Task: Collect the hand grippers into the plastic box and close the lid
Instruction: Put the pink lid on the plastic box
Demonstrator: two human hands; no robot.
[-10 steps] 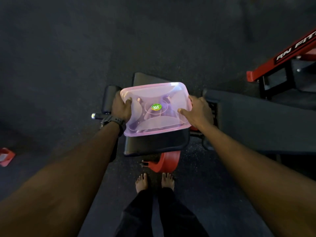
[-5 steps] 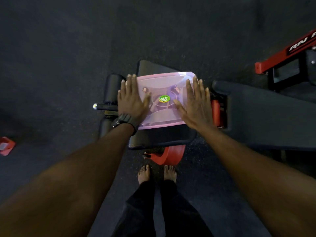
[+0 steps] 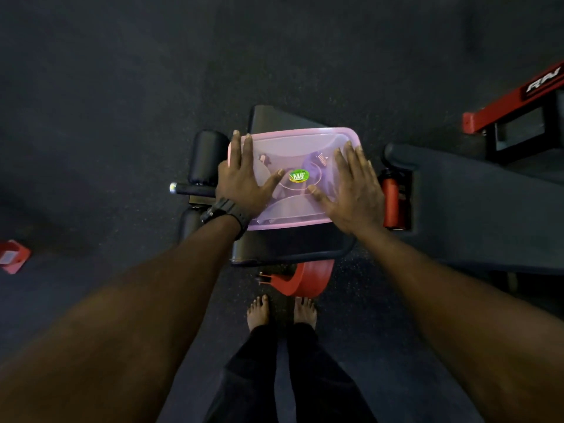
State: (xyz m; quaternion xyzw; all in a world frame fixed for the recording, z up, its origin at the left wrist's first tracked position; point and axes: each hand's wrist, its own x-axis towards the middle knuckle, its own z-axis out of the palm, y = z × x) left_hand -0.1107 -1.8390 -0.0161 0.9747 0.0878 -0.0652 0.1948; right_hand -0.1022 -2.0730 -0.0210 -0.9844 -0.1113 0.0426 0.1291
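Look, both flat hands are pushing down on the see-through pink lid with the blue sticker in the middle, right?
Not quite: the head view shows the round sticker is green. Both hands, left and right, do lie flat on the see-through pink plastic lid.

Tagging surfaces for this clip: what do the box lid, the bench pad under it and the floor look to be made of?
Lid: translucent pink plastic, glossy; shapes inside show through it, and a green sticker sits on top. Bench pad: black padded vinyl or leatherette by its soft sheen, with a rounded edge. Floor: dark, matte, finely speckled, probably rubber gym matting.
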